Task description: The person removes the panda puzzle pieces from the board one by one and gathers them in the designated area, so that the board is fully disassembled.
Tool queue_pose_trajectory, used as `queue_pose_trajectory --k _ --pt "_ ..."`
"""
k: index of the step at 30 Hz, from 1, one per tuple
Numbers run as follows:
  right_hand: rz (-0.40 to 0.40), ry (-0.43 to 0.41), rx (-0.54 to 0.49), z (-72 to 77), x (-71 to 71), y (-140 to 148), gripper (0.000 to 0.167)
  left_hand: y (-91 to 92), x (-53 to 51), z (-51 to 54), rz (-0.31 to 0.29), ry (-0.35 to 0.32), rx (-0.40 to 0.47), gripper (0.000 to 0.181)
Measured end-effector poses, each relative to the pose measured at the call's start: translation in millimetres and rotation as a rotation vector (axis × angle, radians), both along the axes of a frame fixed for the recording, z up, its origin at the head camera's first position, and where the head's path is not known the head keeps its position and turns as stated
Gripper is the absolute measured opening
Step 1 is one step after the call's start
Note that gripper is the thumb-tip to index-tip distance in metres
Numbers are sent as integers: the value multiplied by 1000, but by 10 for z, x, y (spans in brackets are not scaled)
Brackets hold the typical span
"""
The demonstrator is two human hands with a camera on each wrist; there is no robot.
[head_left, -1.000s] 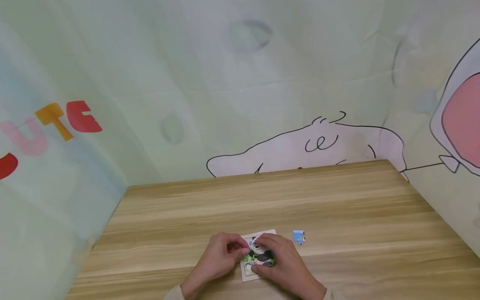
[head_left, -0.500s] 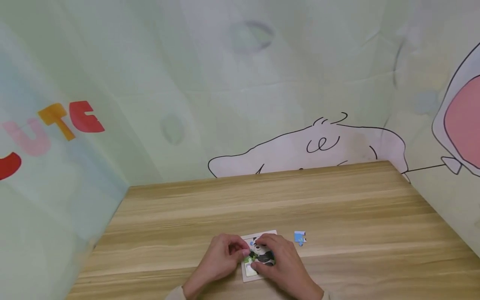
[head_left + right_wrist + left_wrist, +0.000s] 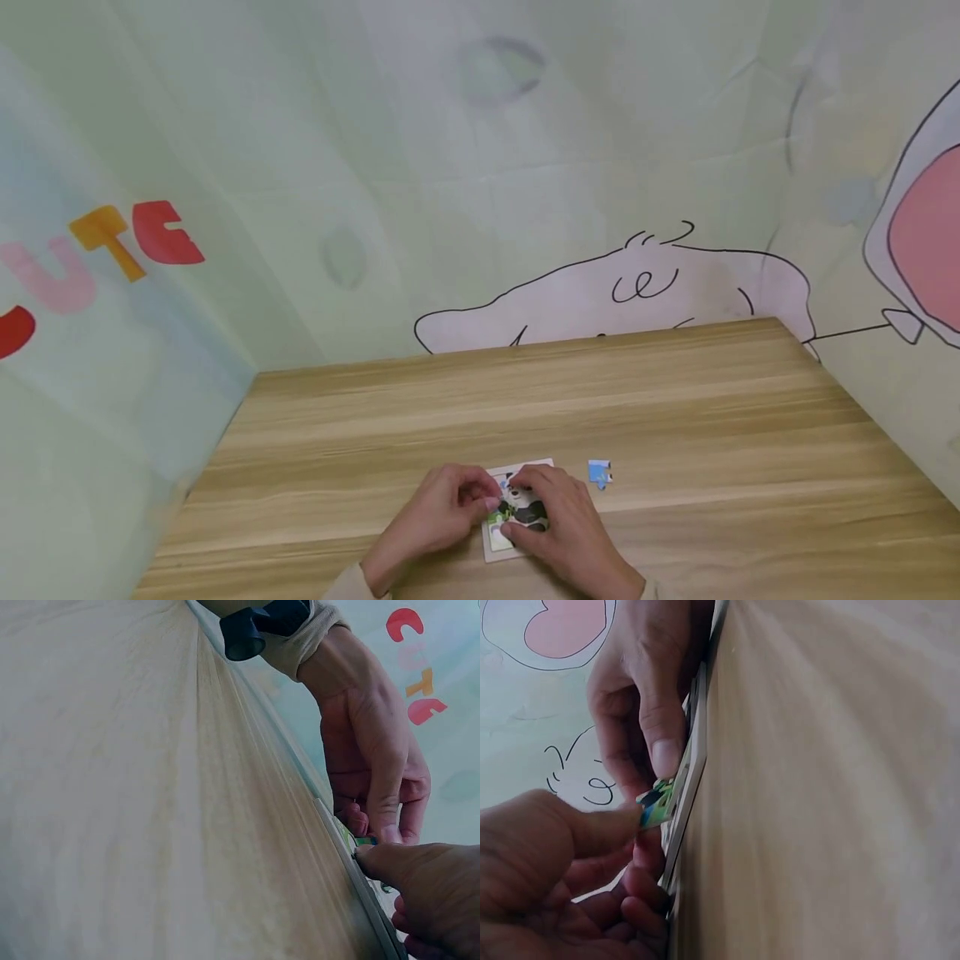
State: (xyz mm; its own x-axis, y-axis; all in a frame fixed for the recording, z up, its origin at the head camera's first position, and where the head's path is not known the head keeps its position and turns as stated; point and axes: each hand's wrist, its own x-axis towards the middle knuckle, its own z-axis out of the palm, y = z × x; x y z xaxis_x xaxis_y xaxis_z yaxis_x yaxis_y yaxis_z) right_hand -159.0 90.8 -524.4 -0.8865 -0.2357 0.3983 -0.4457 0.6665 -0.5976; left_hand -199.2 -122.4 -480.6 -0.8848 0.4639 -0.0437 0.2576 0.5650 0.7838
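A small panda jigsaw puzzle [image 3: 528, 510] in a pale frame [image 3: 491, 554] lies near the front of the table. At its left side my left hand [image 3: 442, 510] pinches a green and black puzzle piece [image 3: 658, 804] between thumb and forefinger. That piece is tilted just above the frame in the left wrist view. Over the right part of the puzzle, my right hand [image 3: 573, 525] rests with thumb and fingers spread apart, the thumb [image 3: 664, 754] close to the piece. The right hand covers some of the picture.
One loose blue puzzle piece [image 3: 599, 473] lies on the wooden table [image 3: 450, 417], right of the frame. A cloth backdrop [image 3: 375, 167] with cartoon drawings stands along the table's back and sides. A dark device [image 3: 259, 630] sits at the left wrist's sleeve.
Both hands stay almost in place. The right thumb has shifted slightly over the puzzle's lower part, and the left hand still pinches its piece. The loose blue piece has not moved on the table.
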Motion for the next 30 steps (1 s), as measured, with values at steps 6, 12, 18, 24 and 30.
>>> queue_pose_trajectory --k 6,12,18,24,30 --pt "-5 8 -8 -16 1 -4 47 -19 -29 -7 -45 32 -21 4" --pt "-23 15 -4 -38 -11 -14 47 -24 -37 -39 -75 67 2 9" --pt "-46 -12 -30 -35 -8 -33 44 -20 -38 -55 -82 78 1 10" --pt "-52 -42 -36 -6 -10 -42 45 21 -14 -36 -58 91 5 10" --pt "-39 -96 -51 28 -6 -49 45 41 -19 -20 -35 67 1 10"
